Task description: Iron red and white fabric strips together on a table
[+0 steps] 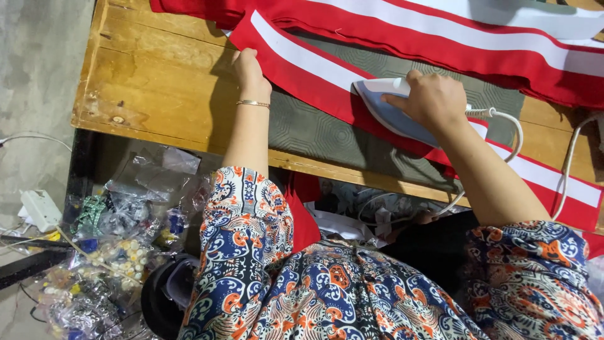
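Two hands worked one strip in the head view, the only view there was. The right hand [434,101] had its fingers closed around the handle of a pale blue and white iron [390,110], whose soleplate sat flat on the red strip with a white band [302,60]. The iron's nose pointed toward the left hand [250,70], which lay a short way ahead of it. The left fingers lay flat and together on the strip's near edge, pressing the cloth down rather than gripping it; whether the fingertips curled under the edge could not be told from this angle. Beneath both sets of fingers lay a grey patterned pad [314,132] on the wooden surface [151,88]. Beyond the right fingers, more red and white cloth [440,38] was heaped, and a white cord [513,135] looped off behind the right wrist. Pressing the strip seemed the step in hand; the stretch between iron and left fingers probably wanted smoothing and holding taut.
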